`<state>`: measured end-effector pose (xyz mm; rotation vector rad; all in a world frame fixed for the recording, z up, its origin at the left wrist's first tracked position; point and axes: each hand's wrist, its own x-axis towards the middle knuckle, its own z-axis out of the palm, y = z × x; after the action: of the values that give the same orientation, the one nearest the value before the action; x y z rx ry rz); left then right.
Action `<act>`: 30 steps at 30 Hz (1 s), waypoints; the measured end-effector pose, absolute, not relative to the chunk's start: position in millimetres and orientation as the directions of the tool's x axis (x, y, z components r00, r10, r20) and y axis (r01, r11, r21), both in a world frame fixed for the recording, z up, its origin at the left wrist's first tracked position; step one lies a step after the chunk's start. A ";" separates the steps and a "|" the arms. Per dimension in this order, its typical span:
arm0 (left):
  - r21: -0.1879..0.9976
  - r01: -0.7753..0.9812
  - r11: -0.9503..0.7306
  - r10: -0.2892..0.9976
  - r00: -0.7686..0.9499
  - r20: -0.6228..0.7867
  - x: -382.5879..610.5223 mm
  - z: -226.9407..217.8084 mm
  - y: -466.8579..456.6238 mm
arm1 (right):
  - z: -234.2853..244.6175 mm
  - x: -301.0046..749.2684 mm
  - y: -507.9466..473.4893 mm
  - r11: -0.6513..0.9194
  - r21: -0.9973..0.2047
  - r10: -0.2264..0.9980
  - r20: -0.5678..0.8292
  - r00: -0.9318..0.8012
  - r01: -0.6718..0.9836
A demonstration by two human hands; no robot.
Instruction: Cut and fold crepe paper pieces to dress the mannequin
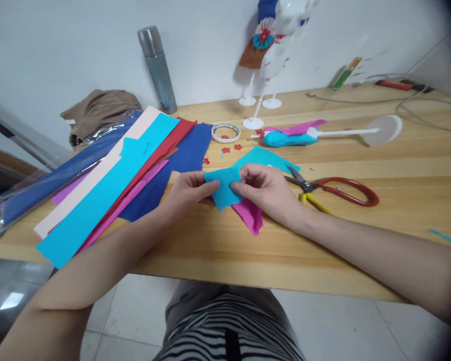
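Between my two hands is a small piece of blue crepe paper, held up above the wooden table. My left hand pinches its left side, thumb in front. On the right side, my right hand grips the paper between thumb and fingers. A pink crepe paper piece shows below the blue one; whether a hand touches it I cannot tell. Just beyond my right hand lies a larger blue paper piece. Scissors with red handles rest to the right, their blades partly apart, above a yellow-handled tool.
Long crepe paper strips are stacked at the left. A tape roll and small red paper flowers lie mid-table. Behind them, a mannequin in blue and pink lies near standing ones. A flask stands by the wall.
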<state>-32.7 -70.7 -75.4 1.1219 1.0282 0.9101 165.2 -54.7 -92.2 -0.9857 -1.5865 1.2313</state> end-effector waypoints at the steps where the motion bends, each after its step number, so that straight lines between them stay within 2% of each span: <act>1: 0.978 -0.052 0.204 0.950 0.253 -0.184 -33.3 -75.5 -70.7 | -92.6 165.1 -54.5 0.194 -0.979 0.940 0.165 -0.297 0.068; 9: 0.971 -0.095 0.217 0.962 0.192 -0.196 -33.9 -72.1 -69.6 | -96.8 164.4 -54.7 0.137 -0.991 0.949 0.130 -0.287 0.006; 14: 0.970 -0.107 0.219 0.961 0.195 -0.195 -32.7 -72.7 -70.3 | -96.3 163.8 -54.4 0.142 -0.987 0.953 0.158 -0.258 -0.078; 19: 0.967 -0.199 0.160 0.980 0.153 -0.131 -33.1 -73.7 -68.4 | -97.2 164.8 -54.8 0.186 -0.971 0.942 0.220 -0.252 -0.152; 24: 0.952 -0.269 0.149 0.984 0.137 -0.115 -34.8 -70.9 -66.8 | -97.3 168.4 -57.5 0.246 -0.963 0.922 0.267 -0.281 -0.106; 30: 0.957 -0.260 0.128 0.985 0.145 -0.093 -36.2 -67.0 -65.9 | -93.3 171.8 -58.5 0.315 -0.946 0.887 0.320 -0.334 -0.068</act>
<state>-36.2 -65.9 -67.0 0.9894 0.9670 1.1496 171.8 -58.5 -93.3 -0.7657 -1.5850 1.2017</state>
